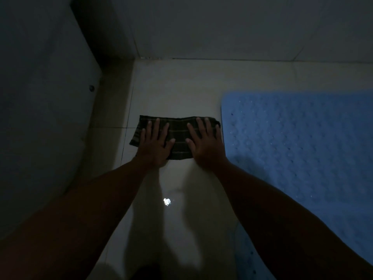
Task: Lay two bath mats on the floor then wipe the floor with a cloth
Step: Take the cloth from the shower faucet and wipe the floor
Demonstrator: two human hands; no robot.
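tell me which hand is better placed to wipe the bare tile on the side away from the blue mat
Left. The left hand presses the cloth's left half beside open floor; the right hand sits against the blue mat.

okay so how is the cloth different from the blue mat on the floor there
The cloth is dark with a pale check; the mat is plain blue with raised bumps. The cloth is small and seen whole; the mat is far larger and runs off the right edge. The left hand and right hand press flat on the cloth; nothing touches the mat. Both lie flat on the pale tiled floor, side by side.
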